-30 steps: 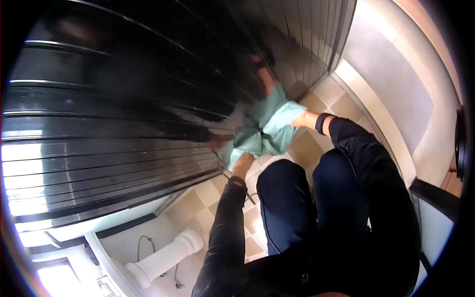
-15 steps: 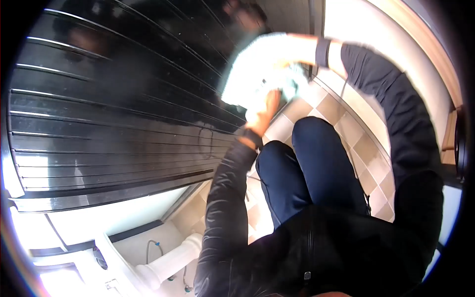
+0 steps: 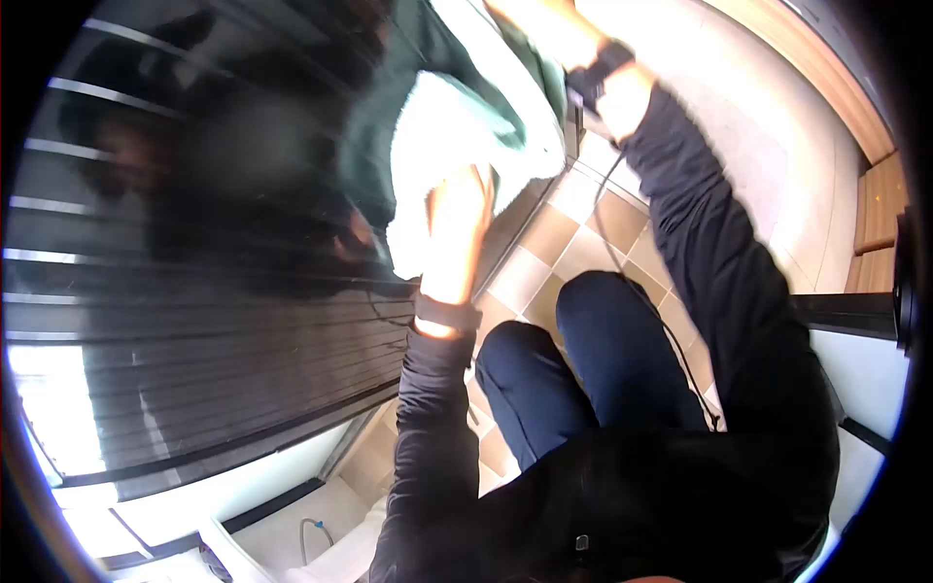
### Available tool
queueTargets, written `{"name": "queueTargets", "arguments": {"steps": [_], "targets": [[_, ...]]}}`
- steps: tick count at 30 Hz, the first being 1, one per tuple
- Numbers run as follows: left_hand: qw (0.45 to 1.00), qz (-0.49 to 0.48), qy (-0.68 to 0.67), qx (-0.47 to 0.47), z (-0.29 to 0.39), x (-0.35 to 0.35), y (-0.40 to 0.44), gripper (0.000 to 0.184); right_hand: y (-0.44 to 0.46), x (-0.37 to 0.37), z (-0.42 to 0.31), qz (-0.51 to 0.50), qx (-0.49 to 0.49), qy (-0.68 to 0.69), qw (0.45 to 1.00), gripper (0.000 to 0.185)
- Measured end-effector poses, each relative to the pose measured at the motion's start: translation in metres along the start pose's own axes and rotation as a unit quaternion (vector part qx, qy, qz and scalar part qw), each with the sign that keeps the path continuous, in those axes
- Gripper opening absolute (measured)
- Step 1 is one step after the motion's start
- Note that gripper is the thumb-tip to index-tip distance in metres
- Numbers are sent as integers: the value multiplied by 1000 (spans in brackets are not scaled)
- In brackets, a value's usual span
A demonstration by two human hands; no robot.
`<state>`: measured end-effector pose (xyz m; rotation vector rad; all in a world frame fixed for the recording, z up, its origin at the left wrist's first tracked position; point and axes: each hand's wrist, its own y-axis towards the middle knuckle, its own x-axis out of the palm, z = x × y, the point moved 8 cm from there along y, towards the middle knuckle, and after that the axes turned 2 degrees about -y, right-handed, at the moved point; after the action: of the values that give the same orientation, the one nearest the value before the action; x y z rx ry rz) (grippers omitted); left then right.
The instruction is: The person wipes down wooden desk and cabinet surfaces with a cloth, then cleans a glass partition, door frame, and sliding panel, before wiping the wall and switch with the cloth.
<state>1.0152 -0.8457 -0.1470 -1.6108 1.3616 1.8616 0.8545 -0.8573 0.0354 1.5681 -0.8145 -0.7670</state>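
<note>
A pale green and white towel (image 3: 418,126) is spread against a dark, glossy grooved panel (image 3: 243,233), its folds hanging near the top middle. My left hand (image 3: 459,209) is closed on the towel's lower part; bright light washes out its details and the cloth covers the fingertips. At the top edge, my right hand (image 3: 539,17) is beside the towel's upper folds, with its fingers hidden or cut off by the frame. Dark bands circle both wrists.
Below my knees (image 3: 622,340) lies a beige and brown tiled floor (image 3: 554,238). A pale wall (image 3: 729,126) with wooden trim (image 3: 816,58) stands to the right. At the lower left are a white pedestal (image 3: 345,559) and a thin hose (image 3: 303,539). A dark cord hangs near my right knee.
Both hands and the towel have moved up in the view, toward the top edge. The towel, bunched before, is now more spread out along the panel.
</note>
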Motion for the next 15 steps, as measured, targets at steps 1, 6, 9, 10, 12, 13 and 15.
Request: {"name": "queueTargets", "arguments": {"steps": [1, 6, 9, 10, 12, 13, 15], "targets": [[991, -124, -30, -40, -5, 50, -21, 21, -45, 2, 27, 15, 52, 23, 998, 50], [953, -156, 161, 204, 30, 200, -117, 22, -313, -9, 105, 190, 209, -164, 945, 56], [950, -221, 119, 184, 27, 242, -146, 25, -455, 2, 101, 208, 474, -101, 849, 54], [947, -234, 115, 187, 23, 250, -159, 27, -490, 11, 93, 202, 551, -72, 807, 53], [936, -249, 131, 212, 22, 264, -179, 29, -543, 27, 87, 192, 664, -18, 722, 52], [929, -254, 151, 225, 26, 266, -189, 30, -560, 34, 83, 189, 703, 8, 686, 52], [926, -250, 170, 226, 29, 266, -188, 33, -565, 45, 74, 185, 756, 71, 624, 51]]}}
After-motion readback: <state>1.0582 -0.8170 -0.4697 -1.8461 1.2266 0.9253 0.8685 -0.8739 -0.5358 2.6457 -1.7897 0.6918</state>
